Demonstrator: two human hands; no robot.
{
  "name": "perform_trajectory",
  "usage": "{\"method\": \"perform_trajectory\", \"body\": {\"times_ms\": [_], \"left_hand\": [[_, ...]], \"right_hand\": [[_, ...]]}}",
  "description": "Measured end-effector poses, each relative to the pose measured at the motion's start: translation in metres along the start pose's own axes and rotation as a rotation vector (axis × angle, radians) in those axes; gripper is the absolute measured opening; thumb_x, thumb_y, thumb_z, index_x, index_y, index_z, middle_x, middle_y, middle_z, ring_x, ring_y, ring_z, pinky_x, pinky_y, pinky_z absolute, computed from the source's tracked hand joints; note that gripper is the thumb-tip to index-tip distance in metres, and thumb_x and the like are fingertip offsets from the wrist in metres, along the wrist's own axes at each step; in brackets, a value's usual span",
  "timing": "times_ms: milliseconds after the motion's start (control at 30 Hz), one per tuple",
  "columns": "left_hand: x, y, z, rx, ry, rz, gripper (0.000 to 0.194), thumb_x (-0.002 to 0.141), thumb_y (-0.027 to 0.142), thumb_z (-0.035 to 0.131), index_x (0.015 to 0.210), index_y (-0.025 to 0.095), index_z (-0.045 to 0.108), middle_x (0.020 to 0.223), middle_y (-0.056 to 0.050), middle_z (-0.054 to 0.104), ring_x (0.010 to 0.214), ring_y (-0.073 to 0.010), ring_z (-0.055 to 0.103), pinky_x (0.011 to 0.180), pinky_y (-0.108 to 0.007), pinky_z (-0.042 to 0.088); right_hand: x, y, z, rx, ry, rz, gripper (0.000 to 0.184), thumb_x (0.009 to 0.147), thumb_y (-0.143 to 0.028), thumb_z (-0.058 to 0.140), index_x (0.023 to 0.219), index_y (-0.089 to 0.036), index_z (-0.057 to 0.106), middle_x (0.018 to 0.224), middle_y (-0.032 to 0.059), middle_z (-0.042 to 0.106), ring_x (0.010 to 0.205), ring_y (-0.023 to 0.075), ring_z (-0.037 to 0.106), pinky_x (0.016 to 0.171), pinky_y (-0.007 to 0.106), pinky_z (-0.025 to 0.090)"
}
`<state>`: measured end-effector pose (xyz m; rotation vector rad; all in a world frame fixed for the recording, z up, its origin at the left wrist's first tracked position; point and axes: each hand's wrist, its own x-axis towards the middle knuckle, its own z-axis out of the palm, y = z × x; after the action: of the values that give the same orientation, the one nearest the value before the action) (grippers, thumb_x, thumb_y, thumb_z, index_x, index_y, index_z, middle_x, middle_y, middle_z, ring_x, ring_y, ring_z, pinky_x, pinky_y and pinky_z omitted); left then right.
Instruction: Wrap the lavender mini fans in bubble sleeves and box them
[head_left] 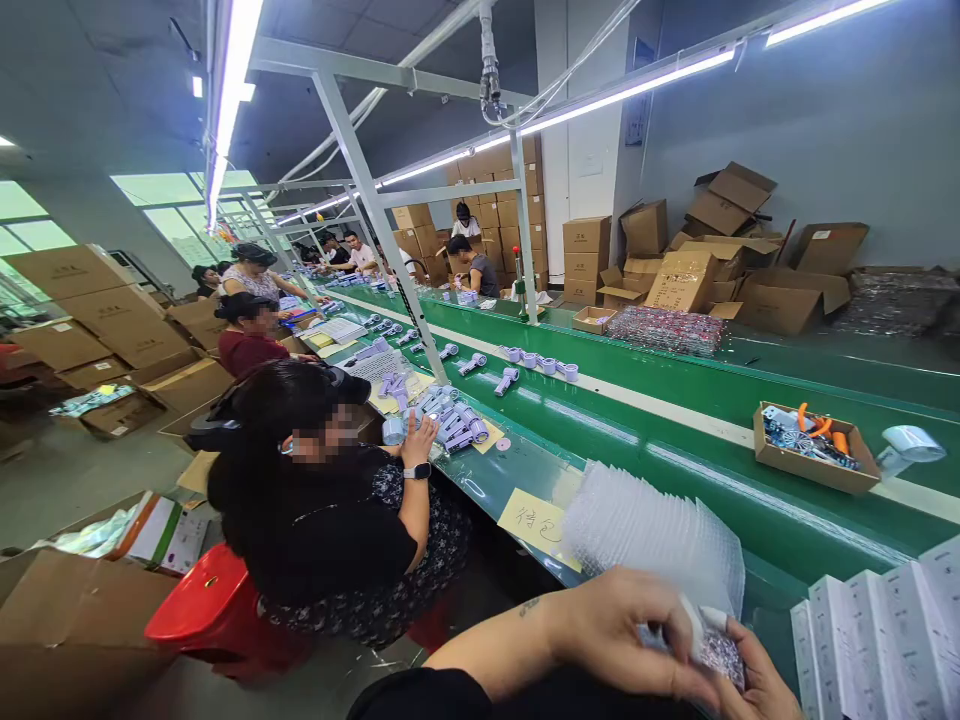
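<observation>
At the lower right, my left hand (622, 630) reaches in with bent fingers closed around a small, shiny clear plastic packet (721, 655). My right hand (761, 685), partly cut off by the bottom edge, grips the same packet from the other side. White coverings show on some fingertips. What the packet contains is too small and blurred to make out. Just beyond my hands lies a fanned stack of bubble-wrap bags (660, 530). White printed boxes (862, 640) stand in a row to the right of my right hand.
A green conveyor (637, 435) carries lilac handheld fans (507, 381). On it, a cardboard tray (817, 470) holds tools, beside a pale blue fan (911, 445). A handwritten yellow sheet (531, 520) lies on the bench. A co-worker (322, 510) sits at left, near a red stool (206, 600).
</observation>
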<state>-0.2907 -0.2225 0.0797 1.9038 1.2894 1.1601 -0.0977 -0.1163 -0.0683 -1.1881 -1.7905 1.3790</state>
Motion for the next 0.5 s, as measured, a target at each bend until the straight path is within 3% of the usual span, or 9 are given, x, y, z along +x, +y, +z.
{"method": "perform_trajectory", "body": {"times_ms": [100,200,300,500], "left_hand": [[0.005,-0.03,0.018,0.418,0.136,-0.002,0.05,0.077,0.065,0.048,0.085,0.017,0.059,0.082,-0.01,0.056,0.081,-0.0222,0.051,0.076,-0.036,0.043],[-0.006,-0.057,0.034,0.738,0.196,-0.019,0.022,0.08,0.037,0.055,0.087,0.017,0.056,0.08,-0.007,0.053,0.077,-0.0204,0.048,0.069,-0.033,0.04],[-0.02,-0.071,0.041,0.822,0.231,-0.041,0.005,0.079,0.017,0.048,0.08,0.017,0.052,0.073,-0.005,0.05,0.071,-0.018,0.046,0.063,-0.03,0.037],[-0.036,-0.083,0.047,0.723,0.368,-0.004,0.01,0.071,0.008,0.044,0.074,0.018,0.045,0.069,-0.004,0.05,0.064,-0.0163,0.046,0.056,-0.028,0.031]], "right_hand": [[0.003,-0.012,0.001,-0.044,0.029,-0.06,0.049,0.063,-0.047,0.064,0.104,-0.02,0.061,0.09,0.0042,0.071,0.08,0.0228,0.067,0.063,0.024,0.054],[0.004,-0.02,0.001,-0.097,0.014,-0.139,0.044,0.066,-0.047,0.06,0.101,-0.02,0.062,0.094,0.0052,0.071,0.085,0.0229,0.066,0.07,0.025,0.054],[0.001,-0.023,0.001,-0.148,0.011,-0.192,0.041,0.07,-0.048,0.056,0.099,-0.02,0.064,0.094,0.0061,0.071,0.084,0.0223,0.066,0.073,0.025,0.053],[-0.002,-0.016,-0.001,-0.198,-0.011,-0.19,0.041,0.076,-0.045,0.051,0.107,-0.02,0.061,0.103,0.0067,0.069,0.095,0.0229,0.064,0.073,0.025,0.053]]}}
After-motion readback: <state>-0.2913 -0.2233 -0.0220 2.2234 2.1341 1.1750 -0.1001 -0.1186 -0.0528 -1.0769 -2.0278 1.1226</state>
